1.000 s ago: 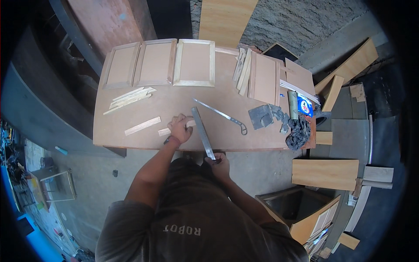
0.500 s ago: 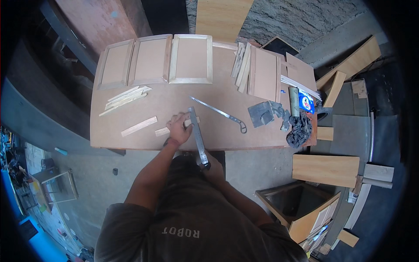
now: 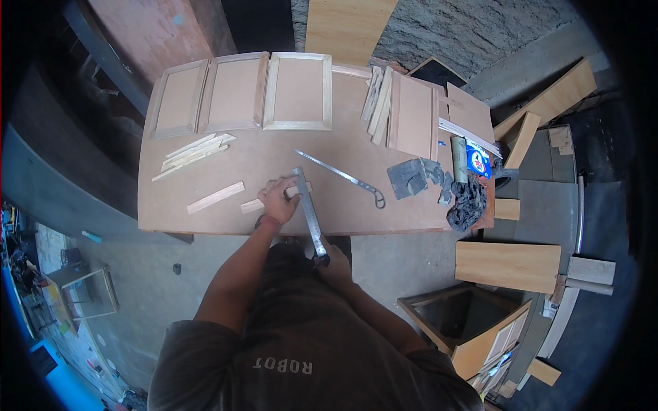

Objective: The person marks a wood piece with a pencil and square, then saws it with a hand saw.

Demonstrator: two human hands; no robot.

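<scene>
My left hand (image 3: pixel 277 202) grips a short pale wood strip (image 3: pixel 251 205) near the worktable's front edge, its fingers curled over it. My right hand (image 3: pixel 332 264) is closed on the dark handle of a long flat metal tool (image 3: pixel 308 216), whose blade lies across the strip beside my left fingers. A narrow toothed saw (image 3: pixel 336 174) with a looped handle rests diagonally to the right. Another loose strip (image 3: pixel 216 196) lies to the left, with several pale offcuts (image 3: pixel 188 157) behind it.
Framed panels (image 3: pixel 297 92) line the worktable's (image 3: pixel 253 154) back. Stacked panels (image 3: pixel 413 113), grey sanding sheets (image 3: pixel 407 179), a dark rag (image 3: pixel 466 205) and a blue package (image 3: pixel 478 159) occupy its right. Boards (image 3: pixel 507 267) and an open wooden box (image 3: pixel 459 315) stand beyond to the right.
The metal tool has shifted left onto the strip beside my left fingers, and my right hand has moved slightly left and down with it. The whole view has shifted slightly.
</scene>
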